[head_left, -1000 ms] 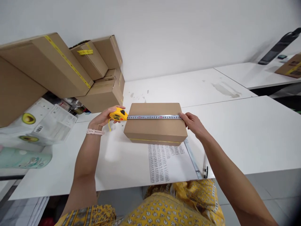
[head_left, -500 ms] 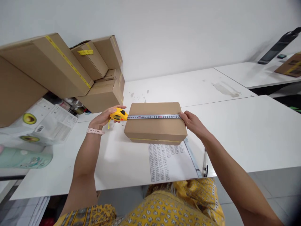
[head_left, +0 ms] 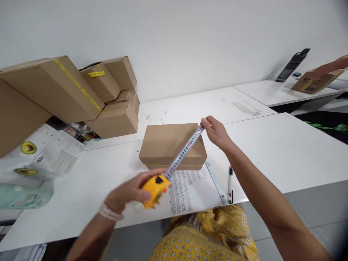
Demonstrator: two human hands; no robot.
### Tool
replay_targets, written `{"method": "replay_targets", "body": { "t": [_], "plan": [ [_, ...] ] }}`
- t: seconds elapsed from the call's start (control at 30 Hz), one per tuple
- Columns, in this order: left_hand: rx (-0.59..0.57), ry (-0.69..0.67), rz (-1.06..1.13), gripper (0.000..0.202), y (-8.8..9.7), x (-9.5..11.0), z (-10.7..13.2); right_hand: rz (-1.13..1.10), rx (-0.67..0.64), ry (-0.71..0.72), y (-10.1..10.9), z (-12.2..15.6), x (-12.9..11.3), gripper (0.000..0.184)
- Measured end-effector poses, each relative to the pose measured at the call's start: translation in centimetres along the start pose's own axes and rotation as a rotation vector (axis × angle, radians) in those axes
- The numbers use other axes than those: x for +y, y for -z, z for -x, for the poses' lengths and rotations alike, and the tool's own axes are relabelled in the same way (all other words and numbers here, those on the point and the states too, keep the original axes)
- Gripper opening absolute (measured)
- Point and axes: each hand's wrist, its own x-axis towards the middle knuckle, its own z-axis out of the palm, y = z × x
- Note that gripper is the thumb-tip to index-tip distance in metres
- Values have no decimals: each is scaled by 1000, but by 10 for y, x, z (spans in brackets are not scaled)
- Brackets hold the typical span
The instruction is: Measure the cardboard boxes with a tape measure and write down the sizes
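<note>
My left hand (head_left: 133, 191) is closed around the yellow case of a tape measure (head_left: 155, 190), low near the table's front edge and slightly blurred. Its metal blade (head_left: 182, 154) runs slantwise up to the right, above a closed cardboard box (head_left: 170, 143). Between thumb and fingers, my right hand (head_left: 216, 132) pinches the blade's free end, just past the box's right back corner. The box lies flat on the white table, with yellow tape along its front side. A printed sheet (head_left: 195, 192) lies partly under the box, and a pen (head_left: 230, 185) rests to its right.
Several cardboard boxes (head_left: 111, 117) are stacked at the left, beside a white carton with avocado pictures (head_left: 54, 148). A green bottle (head_left: 27, 195) lies at the left edge. At the far right stand a dark bottle (head_left: 292, 66) and a box (head_left: 312, 81) under another person's arm (head_left: 331, 67).
The tape lay straight across the box top; now it is lifted off and slanted. My left hand brought the case down toward me, and my right hand rose slightly. Another person's arm appeared.
</note>
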Motion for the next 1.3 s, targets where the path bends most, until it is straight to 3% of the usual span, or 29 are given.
{"method": "replay_targets", "body": {
  "t": [0.07, 0.13, 0.23, 0.37, 0.43, 0.53, 0.67, 0.93, 1.0, 1.07, 1.13, 1.2, 1.3],
  "plan": [
    [2, -44, 244, 86, -37, -41, -26, 8, -86, 70, -13, -16, -6, 32],
    [102, -112, 371, 84, -66, -67, -53, 65, -167, 103, -27, -36, -10, 34],
    [200, -184, 417, 76, -88, -67, -81, 157, -229, 116, -46, -62, -12, 35],
    [267, -169, 362, 57, -78, -38, -85, 253, -284, 74, -60, -80, -7, 34],
    [283, -151, 361, 51, -71, -34, -82, 289, -300, 10, -63, -80, -3, 33],
    [290, -137, 397, 56, -72, -40, -79, 295, -306, -18, -65, -75, 0, 32],
    [309, -125, 413, 59, -82, -48, -78, 350, -306, 56, -64, -69, 1, 37],
    [321, -117, 401, 57, -81, -43, -84, 358, -285, 80, -69, -71, 4, 37],
    [322, -124, 379, 59, -79, -44, -80, 262, -240, 107, -67, -71, 4, 40],
    [339, -169, 329, 64, -76, -46, -70, 88, -68, 163, -62, -66, 5, 45],
    [440, -295, 223, 70, -70, -49, -52, -117, 188, 180, -53, -51, 10, 50],
    [668, -472, 62, 72, -57, -53, -33, -280, 378, 109, -42, -23, 21, 52],
    [1058, -591, -114, 69, -24, -63, -13, -359, 404, -45, -30, 34, 44, 46]
  ]
}}
